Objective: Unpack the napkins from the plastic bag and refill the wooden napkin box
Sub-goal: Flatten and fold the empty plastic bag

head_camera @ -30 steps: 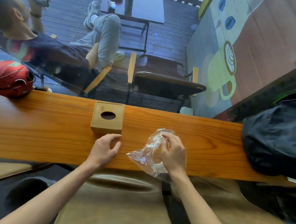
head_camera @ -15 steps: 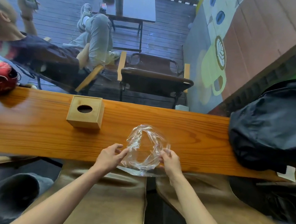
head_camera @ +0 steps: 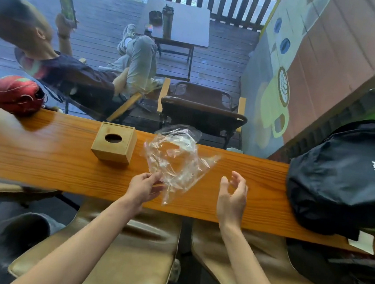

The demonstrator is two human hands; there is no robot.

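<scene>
My right hand (head_camera: 233, 195) has let go of the bag (head_camera: 174, 161); half a second back both hands were pinching it low over the bench's (head_camera: 36, 160) near edge. Now the right hand hangs just to the bag's right, fingers (head_camera: 240, 179) spread and loosely curled, holding nothing. My left hand (head_camera: 143, 187) alone keeps the bag, fingers pinched on its lower edge, and has lifted it so the film stands up over the middle of the bench, reaching to the far edge. The bag looks clear and crumpled; I see no napkins in it, so I judge it emptied. The box (head_camera: 113, 141) sits closed on the bench just left of the bag, near the far edge, round hole up, and no napkin shows in the hole. If the refill is done, only discarding the bag remains.
</scene>
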